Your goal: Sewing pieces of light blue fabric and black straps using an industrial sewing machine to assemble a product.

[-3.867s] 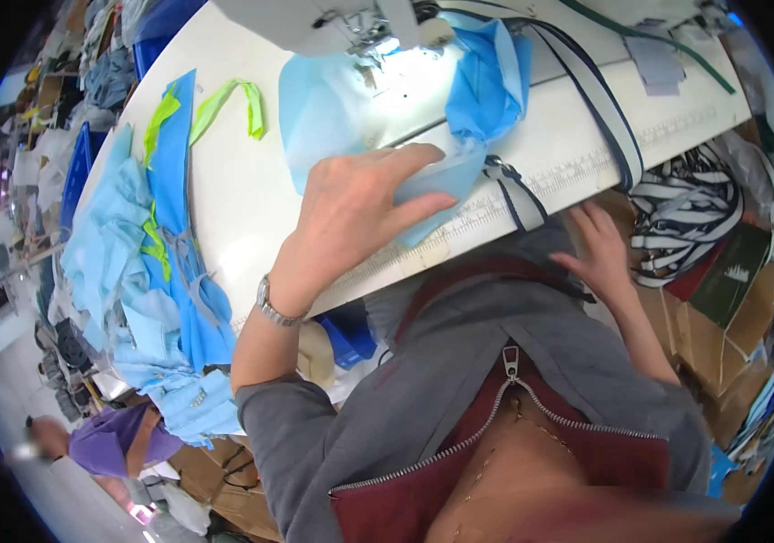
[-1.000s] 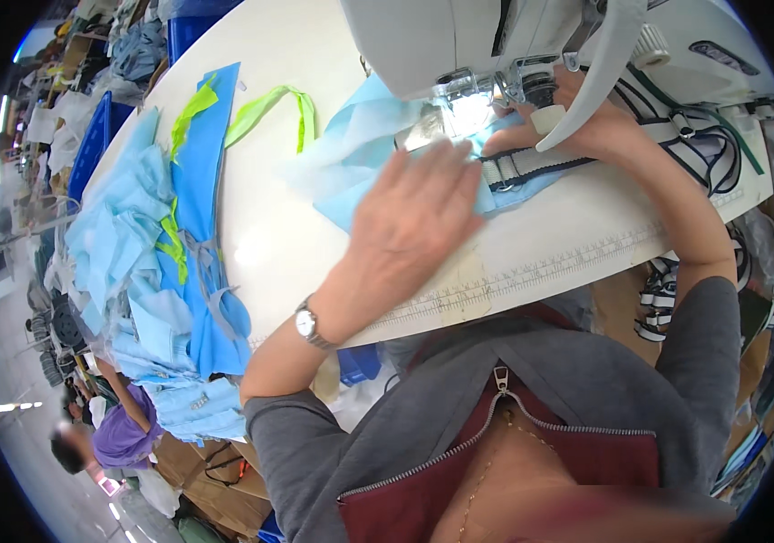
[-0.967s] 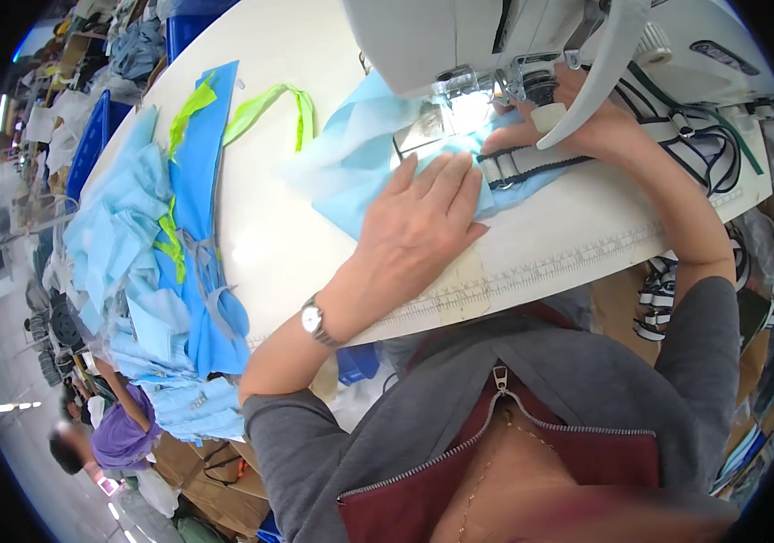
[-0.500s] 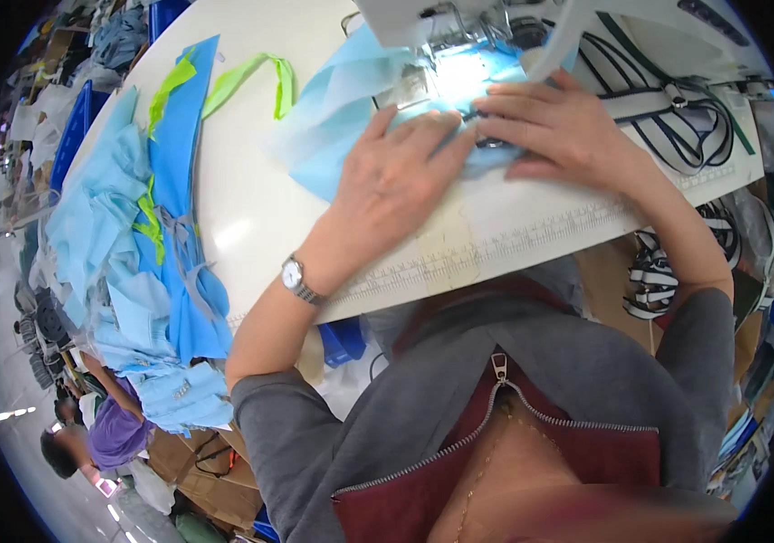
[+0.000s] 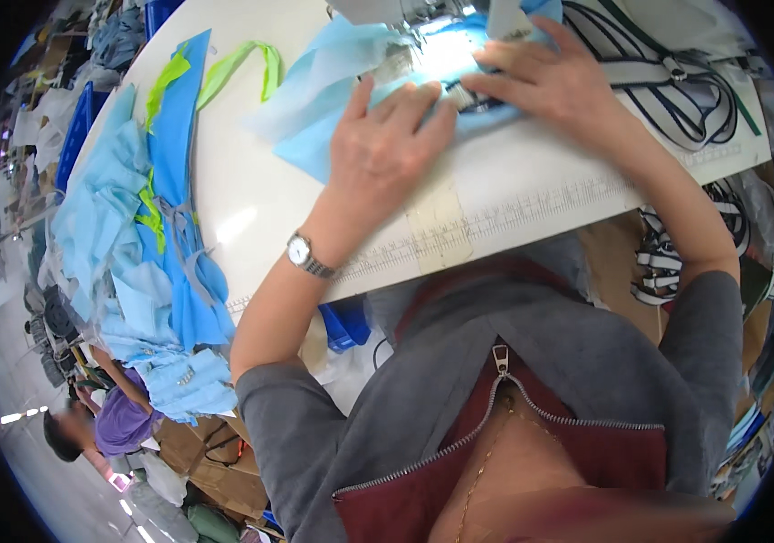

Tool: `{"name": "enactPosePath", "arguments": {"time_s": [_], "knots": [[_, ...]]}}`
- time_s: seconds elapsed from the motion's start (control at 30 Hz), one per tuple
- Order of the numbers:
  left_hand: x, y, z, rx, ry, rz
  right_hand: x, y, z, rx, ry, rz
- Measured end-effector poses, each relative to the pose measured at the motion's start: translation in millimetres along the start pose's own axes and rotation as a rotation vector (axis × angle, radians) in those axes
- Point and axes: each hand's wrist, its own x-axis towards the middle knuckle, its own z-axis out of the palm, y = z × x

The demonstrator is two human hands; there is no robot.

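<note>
Light blue fabric [image 5: 305,149] lies on the white table under a sewing machine [image 5: 396,11], part of it lit by a bright glare. My left hand [image 5: 391,145] rests on this fabric with its fingers stretched forward. To its right, my right hand [image 5: 563,86] is laid palm down near the machine, fingers extended over the bluer part of the cloth. Between the two hands a small dark strip [image 5: 473,100] shows on the fabric; its kind cannot be made out. The stitching spot is washed out by the light.
Left on the table lie a blue panel [image 5: 172,154], a lime green strip [image 5: 269,68] and a heap of light blue pieces [image 5: 97,217]. Black-edged pale straps [image 5: 695,118] coil at the right. A printed ruler [image 5: 550,204] follows the front edge. A person in purple [image 5: 124,421] is at lower left.
My right hand has shifted away from me, and the gap between my two hands has widened, showing more of the dark strip. The whole view has moved slightly.
</note>
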Motion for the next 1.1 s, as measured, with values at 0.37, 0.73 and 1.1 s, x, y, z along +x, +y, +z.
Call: {"name": "enactPosePath", "arguments": {"time_s": [0.37, 0.73, 1.1], "knots": [[-9.1, 1.9, -3.7, -0.146, -0.090, -0.061, 16.9, -3.4, -20.0, 0.491, -0.193, 0.226], [-3.4, 3.9, -8.7, -0.184, -0.063, -0.122, 15.1, -13.8, -1.7, 0.244, -0.044, 0.173], [-2.1, 1.6, -8.6, -0.266, -0.127, -0.231, 5.3, -27.3, 4.2, 0.230, 0.009, 0.114]]}}
